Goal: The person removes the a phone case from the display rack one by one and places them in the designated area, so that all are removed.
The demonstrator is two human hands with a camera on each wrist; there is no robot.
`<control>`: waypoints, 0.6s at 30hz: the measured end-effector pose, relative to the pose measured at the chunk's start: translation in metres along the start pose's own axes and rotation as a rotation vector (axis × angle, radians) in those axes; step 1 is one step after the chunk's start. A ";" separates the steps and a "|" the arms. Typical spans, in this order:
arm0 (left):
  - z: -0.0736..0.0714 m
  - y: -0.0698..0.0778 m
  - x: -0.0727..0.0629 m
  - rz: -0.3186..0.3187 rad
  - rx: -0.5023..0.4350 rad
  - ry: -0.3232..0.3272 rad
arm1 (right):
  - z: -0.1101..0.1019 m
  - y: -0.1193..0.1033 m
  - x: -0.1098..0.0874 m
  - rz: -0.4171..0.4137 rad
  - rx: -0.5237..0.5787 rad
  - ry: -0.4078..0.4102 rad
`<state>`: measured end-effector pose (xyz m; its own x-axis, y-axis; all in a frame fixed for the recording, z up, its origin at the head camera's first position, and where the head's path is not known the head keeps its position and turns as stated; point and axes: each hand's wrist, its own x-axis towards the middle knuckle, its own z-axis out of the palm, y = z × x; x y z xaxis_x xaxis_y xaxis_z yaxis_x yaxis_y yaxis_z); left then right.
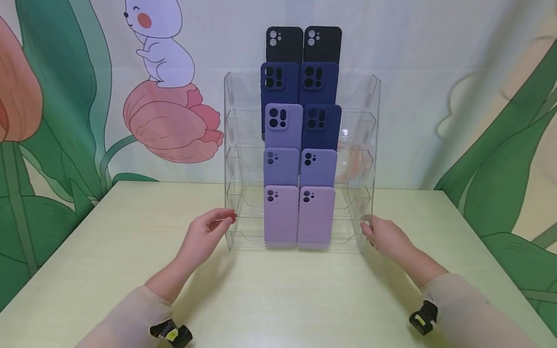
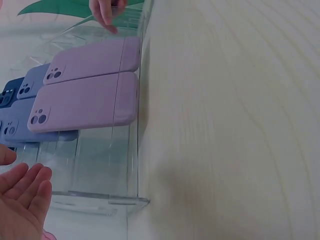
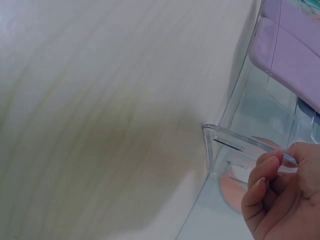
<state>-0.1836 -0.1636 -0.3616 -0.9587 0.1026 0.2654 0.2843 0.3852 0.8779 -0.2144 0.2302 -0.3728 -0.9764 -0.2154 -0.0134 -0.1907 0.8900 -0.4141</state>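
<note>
A clear acrylic display rack [image 1: 248, 217] with stepped tiers stands on the table. Phone cases fill its middle in two columns: pink-lilac ones [image 1: 280, 215] at the bottom, purple ones [image 1: 319, 169] above, then navy [image 1: 319, 79] and black ones [image 1: 323, 48] at the top. At the rack's left side is my left hand [image 1: 206, 234], its fingers loosely bent and apart from the thumb in the left wrist view. My right hand [image 1: 389, 239] pinches the edge of the right side panel [image 3: 250, 142] between thumb and fingers.
The rack stands on a pale wood-grain table [image 1: 278, 299]. Behind it hangs a light curtain [image 1: 409, 121] printed with flowers, leaves and a white cartoon animal. A black strap device [image 1: 171, 333] sits on the left wrist, another [image 1: 424, 317] on the right.
</note>
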 end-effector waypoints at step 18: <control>0.035 0.009 0.022 -0.095 -0.098 -0.092 | 0.002 0.002 -0.002 -0.037 0.050 0.015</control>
<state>-0.2028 -0.1255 -0.3623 -0.9770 0.1554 0.1458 0.1879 0.3060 0.9333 -0.2130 0.2317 -0.3757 -0.9702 -0.2419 0.0162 -0.2221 0.8600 -0.4594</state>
